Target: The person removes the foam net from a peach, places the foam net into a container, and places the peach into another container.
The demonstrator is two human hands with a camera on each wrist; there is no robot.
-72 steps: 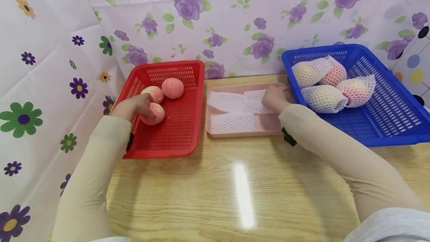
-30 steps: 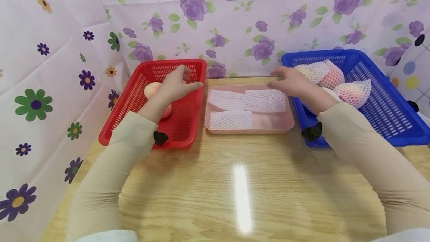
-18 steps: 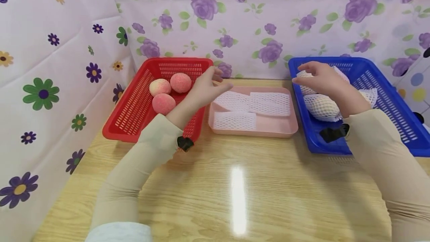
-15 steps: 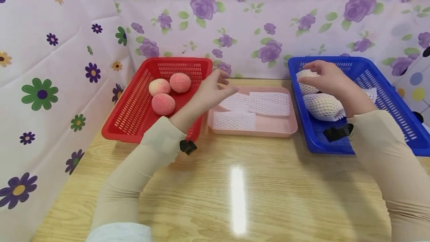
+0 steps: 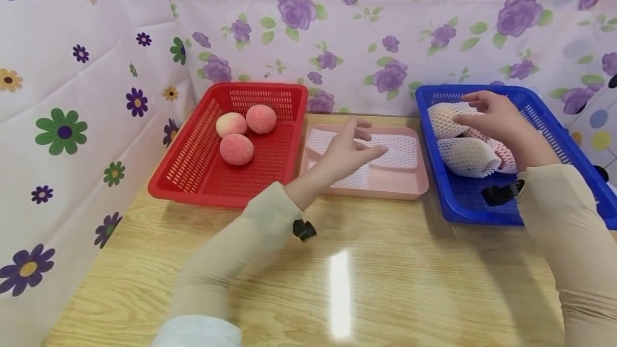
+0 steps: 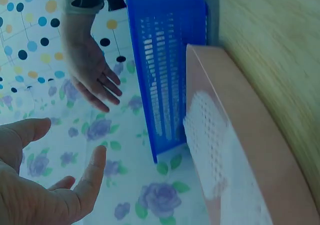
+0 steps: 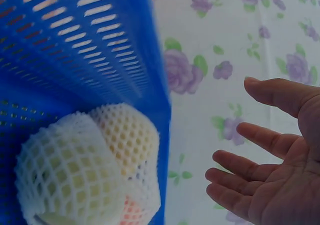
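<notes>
My left hand (image 5: pixel 348 148) hovers over the pink tray (image 5: pixel 392 180) with loosely bent fingers and nothing in its grasp. White foam fruit nets (image 5: pixel 397 149) lie flat in that tray, partly hidden behind the hand. Above the blue basket (image 5: pixel 445 200) is my right hand (image 5: pixel 503 122), its fingers spread and holding nothing, as the right wrist view also shows. Several peaches in foam nets (image 5: pixel 467 157) sit below it at the basket's left end. Three bare peaches (image 5: pixel 236 149) rest in the red basket (image 5: pixel 270 175) on the left.
The wooden table (image 5: pixel 376 272) stretches in front of the baskets and tray, with a bright reflection on it. Flowered cloth (image 5: pixel 347 42) covers the wall behind, and another flowered sheet (image 5: pixel 96 95) hangs at the left.
My left hand has let go of a peach, leaving it in the red basket, and has moved right over the tray. My right hand has left the nets and moved right over the blue basket.
</notes>
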